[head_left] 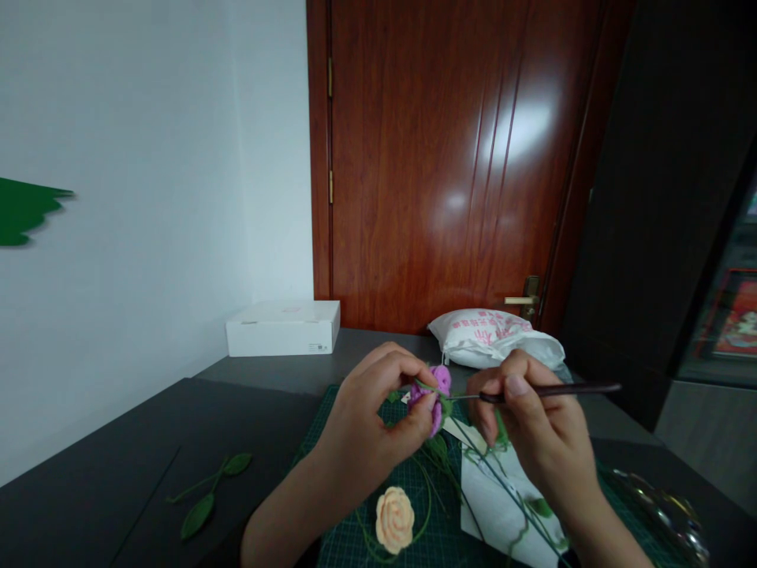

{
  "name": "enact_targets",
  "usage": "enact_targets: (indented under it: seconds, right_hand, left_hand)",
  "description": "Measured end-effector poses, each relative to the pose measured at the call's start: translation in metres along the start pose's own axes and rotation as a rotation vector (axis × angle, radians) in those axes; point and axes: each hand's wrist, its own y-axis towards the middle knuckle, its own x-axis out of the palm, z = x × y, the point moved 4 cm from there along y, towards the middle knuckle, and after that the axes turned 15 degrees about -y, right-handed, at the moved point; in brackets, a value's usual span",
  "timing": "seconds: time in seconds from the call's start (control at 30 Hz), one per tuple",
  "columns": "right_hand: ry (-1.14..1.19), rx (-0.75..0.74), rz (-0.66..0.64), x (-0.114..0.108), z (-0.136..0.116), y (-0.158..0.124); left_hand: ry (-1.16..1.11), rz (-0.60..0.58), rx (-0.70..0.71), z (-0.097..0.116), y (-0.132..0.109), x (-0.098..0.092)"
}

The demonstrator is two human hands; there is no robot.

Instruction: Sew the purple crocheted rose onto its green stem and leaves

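Between the thumb and fingers of my left hand (387,402) is a purple crocheted flower (438,379) with a green base. My right hand (535,410) grips a crochet hook (553,390) by its dark handle. The thin metal shaft points left, and its tip meets the flower's green base; whether it passes through a stitch is hidden. Green stems run down from near the flower toward the lower right. Below my left hand, a peach crocheted rose (395,520) lies on the green cutting mat (348,505).
A white paper (488,505) with green yarn on it lies under my right hand. Two-leaf green sprig (199,513) rests on the dark table at left. A white box (284,330) and a white plastic bag (485,335) stand at the back. Shiny metallic object (662,509) sits at right.
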Motion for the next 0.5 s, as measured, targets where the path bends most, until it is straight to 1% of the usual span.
enact_targets:
  seconds: [0.13,0.3,0.37,0.43,0.5]
  right_hand:
    - [-0.208,-0.186,-0.012,-0.004,-0.014,-0.005]
    - [-0.519,-0.444,-0.108,-0.003,-0.032,-0.007]
    - [-0.635,-0.518,-0.168,-0.002,-0.037,-0.006]
    - [-0.726,-0.537,-0.246,-0.001,-0.04,-0.005]
    - [-0.807,-0.503,-0.326,0.0,-0.041,-0.004]
  left_hand:
    - [0.013,0.01,0.001,-0.003,-0.001,0.0]
    - [-0.024,0.027,-0.031,-0.003,-0.001,0.0]
    - [-0.048,0.024,-0.046,-0.003,-0.001,0.0]
    - [-0.049,0.024,-0.055,-0.004,0.0,0.0]
    - [-0.013,0.027,-0.052,-0.005,0.0,0.0]
